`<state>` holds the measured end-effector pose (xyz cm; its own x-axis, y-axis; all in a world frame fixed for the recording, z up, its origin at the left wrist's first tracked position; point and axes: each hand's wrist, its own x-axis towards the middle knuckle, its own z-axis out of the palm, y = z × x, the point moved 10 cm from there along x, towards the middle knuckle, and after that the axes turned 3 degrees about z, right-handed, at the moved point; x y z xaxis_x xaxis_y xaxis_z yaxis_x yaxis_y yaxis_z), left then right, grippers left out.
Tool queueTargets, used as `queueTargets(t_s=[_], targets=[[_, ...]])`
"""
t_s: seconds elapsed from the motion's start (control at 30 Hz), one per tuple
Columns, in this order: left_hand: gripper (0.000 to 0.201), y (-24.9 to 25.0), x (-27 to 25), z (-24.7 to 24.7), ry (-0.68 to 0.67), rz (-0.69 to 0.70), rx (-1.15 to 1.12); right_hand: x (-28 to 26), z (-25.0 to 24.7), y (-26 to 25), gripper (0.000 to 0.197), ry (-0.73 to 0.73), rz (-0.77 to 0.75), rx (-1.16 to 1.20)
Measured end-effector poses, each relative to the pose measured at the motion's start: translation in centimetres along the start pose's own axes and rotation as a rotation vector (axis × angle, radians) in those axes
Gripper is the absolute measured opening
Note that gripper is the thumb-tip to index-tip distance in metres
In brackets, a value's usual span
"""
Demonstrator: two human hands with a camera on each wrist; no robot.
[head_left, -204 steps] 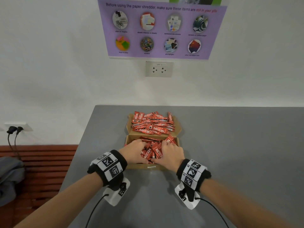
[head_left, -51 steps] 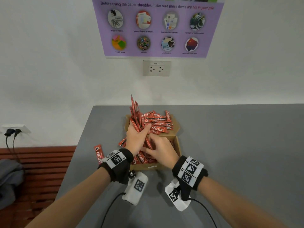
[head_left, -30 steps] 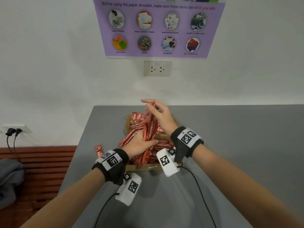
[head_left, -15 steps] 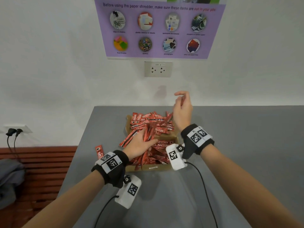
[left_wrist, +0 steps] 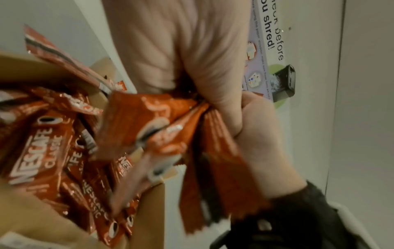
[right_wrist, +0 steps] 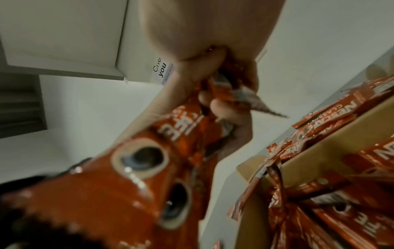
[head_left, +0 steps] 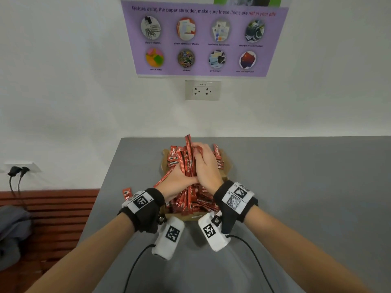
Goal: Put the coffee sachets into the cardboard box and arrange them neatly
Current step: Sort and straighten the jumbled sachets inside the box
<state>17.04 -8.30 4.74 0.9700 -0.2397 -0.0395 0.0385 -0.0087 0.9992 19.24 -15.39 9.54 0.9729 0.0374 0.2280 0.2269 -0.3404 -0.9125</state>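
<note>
A bundle of red coffee sachets [head_left: 187, 163] stands on end above the open cardboard box [head_left: 226, 169] on the grey table. My left hand [head_left: 178, 183] grips the bundle's lower part; the left wrist view shows its fingers curled round the sachets [left_wrist: 162, 121]. My right hand [head_left: 206, 163] wraps the bundle's upper part from the right, and its fingertips [right_wrist: 221, 107] press into the sachets [right_wrist: 185, 128]. More loose sachets [head_left: 203, 205] fill the box's near half, and others [head_left: 218, 154] lie on its far flap. One stray sachet [head_left: 126, 193] lies on the table left of the box.
The grey table [head_left: 296, 187] reaches the white wall, which carries a socket [head_left: 202, 90] and a purple poster [head_left: 203, 39]. Beyond the table's left edge are a wooden slatted bench [head_left: 53, 214] and a plugged-in wall socket [head_left: 20, 169].
My right hand, raised and open over the box's far side half a second ago, has come down and closed round the bundle my left hand holds. The bundle now stands more upright.
</note>
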Motion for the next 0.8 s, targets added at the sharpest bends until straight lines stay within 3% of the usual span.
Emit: queueTargets(t_s=[0.13,0.27,0.3,0.37,0.4,0.47,0.57,0.73,0.8], targets=[[0.025,0.2,0.0,-1.1,0.095,0.020,0.070,-0.1,0.3,-0.1,0.030,0.005,-0.020,-0.054],[0.015,0.4,-0.2,-2.5,0.175,0.027,0.159,-0.7,2.7,0.8,0.023,-0.232,0.065,0.031],[0.011,0.8,-0.2,-3.0,0.199,0.032,0.156,-1.3,3.2,0.6,0.030,-0.264,0.036,-0.004],[0.013,2.0,-0.2,-4.7,0.238,0.029,0.186,-2.6,3.3,0.3,0.049,-0.230,-0.051,-0.143],[0.015,2.6,-0.1,-5.7,0.253,0.028,0.226,-3.3,3.1,0.2,0.049,-0.177,-0.094,-0.216],[0.017,4.1,-0.1,-7.6,0.258,0.036,0.312,-4.6,3.3,0.0,0.031,-0.137,-0.158,-0.350],[0.011,5.5,-0.3,-10.0,0.281,0.044,0.328,-5.4,6.1,0.1,0.009,-0.306,-0.195,-0.518],[0.012,8.5,-1.4,-12.5,0.380,0.145,0.446,-6.2,12.8,-1.0,0.021,-0.541,-0.353,-0.867],[0.013,9.6,-1.9,-12.6,0.394,0.183,0.487,-6.6,15.2,-0.9,0.025,-0.607,-0.338,-0.992]])
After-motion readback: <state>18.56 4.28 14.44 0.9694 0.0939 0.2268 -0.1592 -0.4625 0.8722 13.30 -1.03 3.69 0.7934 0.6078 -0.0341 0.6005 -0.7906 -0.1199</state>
